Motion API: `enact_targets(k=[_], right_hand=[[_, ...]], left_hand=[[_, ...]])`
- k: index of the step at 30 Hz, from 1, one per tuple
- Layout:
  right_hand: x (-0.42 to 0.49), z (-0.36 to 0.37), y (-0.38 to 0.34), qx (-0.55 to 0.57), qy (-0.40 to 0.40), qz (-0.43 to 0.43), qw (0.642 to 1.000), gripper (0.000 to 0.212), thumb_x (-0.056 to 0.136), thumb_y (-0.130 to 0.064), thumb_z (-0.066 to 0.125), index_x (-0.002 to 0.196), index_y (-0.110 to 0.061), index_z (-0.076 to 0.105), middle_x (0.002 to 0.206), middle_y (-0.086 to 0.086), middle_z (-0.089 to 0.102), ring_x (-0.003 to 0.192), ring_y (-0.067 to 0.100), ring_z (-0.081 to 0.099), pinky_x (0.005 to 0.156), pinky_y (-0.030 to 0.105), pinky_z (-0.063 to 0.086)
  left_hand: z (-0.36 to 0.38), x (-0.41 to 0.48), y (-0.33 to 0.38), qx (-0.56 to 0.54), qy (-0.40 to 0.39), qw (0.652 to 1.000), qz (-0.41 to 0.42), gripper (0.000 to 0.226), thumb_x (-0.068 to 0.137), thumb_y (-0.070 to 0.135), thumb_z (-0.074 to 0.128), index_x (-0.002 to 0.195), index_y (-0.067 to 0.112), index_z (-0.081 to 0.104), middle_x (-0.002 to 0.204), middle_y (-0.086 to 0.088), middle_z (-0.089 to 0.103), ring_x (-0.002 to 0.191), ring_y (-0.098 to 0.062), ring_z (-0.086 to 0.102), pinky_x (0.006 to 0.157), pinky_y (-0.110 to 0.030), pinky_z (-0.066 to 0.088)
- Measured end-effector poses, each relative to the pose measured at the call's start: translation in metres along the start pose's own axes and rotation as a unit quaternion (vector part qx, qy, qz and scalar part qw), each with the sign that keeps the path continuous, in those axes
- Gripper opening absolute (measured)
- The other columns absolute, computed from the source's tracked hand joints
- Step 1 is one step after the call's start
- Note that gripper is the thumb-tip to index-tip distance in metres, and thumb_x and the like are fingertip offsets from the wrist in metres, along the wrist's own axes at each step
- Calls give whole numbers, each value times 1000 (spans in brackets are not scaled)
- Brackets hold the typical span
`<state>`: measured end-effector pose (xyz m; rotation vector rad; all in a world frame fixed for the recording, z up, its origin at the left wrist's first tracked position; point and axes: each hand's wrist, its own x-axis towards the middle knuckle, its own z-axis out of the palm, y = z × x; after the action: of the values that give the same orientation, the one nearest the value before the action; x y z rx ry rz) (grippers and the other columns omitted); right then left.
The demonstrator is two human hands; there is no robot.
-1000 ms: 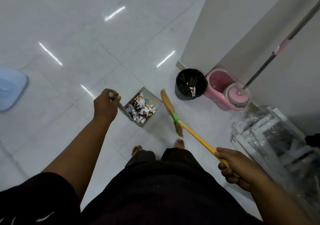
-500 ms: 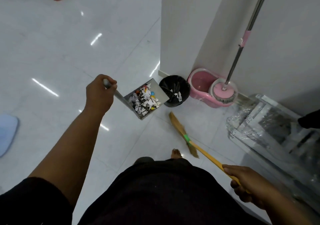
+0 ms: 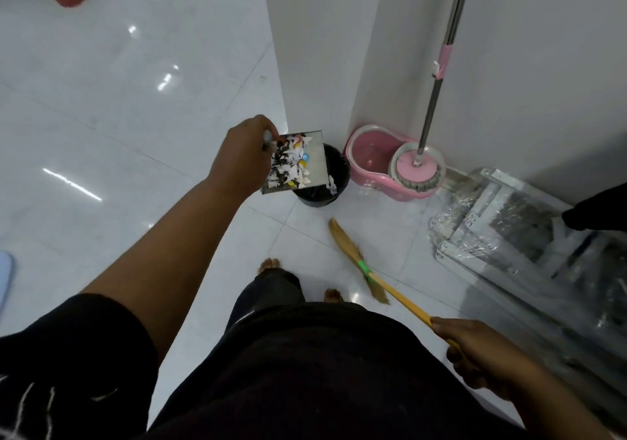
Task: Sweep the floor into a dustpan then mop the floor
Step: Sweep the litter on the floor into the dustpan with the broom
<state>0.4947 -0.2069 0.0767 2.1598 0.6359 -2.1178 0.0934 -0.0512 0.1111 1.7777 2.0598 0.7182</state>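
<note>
A glossy white tiled floor [image 3: 101, 117] fills most of the view, and a person stands on it barefoot in dark clothing. A white pillar [image 3: 315, 49] rises from the floor ahead. To the right, a stack of metal frames wrapped in clear plastic [image 3: 509, 236] lies along the wall.

A mop [image 3: 437, 93] with a steel and pink shaft stands upright. Its round pink head sits in the wringer end of a pink mop bucket [image 3: 369, 158], which is set at the foot of the pillar.

The broom [image 3: 353, 260] slants down from the lower right, with a yellow handle, a green band and straw bristles. The bristles point toward the bin, low over the tiles in front of the person's feet. Whether they touch the floor cannot be told.

A black-lined bin [image 3: 336, 182] stands just left of the bucket, touching or nearly touching it. A few white scraps show inside the bin.

The metal dustpan [image 3: 315, 154] is held in the air, tilted, with its far edge overlapping the bin's near rim. The left hand [image 3: 241, 158] has its fingers curled tightly round the dustpan's short handle. The right hand [image 3: 475, 348] is wrapped round the upper end of the broom's yellow handle.

Torn paper scraps [image 3: 288, 165] are heaped at the handle end of the pan, white and dark with a few blue and yellow bits.
</note>
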Motion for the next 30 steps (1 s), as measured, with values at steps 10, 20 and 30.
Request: enact_targets(k=[10,20,30], right_hand=[[-10,24,0,39,26,-22,999,32,92,-28,56,119,-11,57,65,5,31,47,13,23,43,22,18],[-2,30,3,108,13,-20,994,18,90,-28,59,106,-23,67,62,5,36,45,13,27,40,20,23],[3,20,-4,96,18,-26,995,17,90,-26,59,100,-32,71,59,4,41,44,13,31,40,20,26]], left_hand=[[71,-18,3,94,-184,956,208,23,84,-10,51,102,2,56,97,-19,60,77,-33,56,60,-31,32],[106,-47,-4,94,-222,925,294,18,82,-9,55,96,2,60,101,-17,58,95,-33,56,57,-45,53],[119,-72,3,-89,-193,967,138,18,97,13,55,89,-3,53,104,-20,53,108,-32,50,109,-26,31]])
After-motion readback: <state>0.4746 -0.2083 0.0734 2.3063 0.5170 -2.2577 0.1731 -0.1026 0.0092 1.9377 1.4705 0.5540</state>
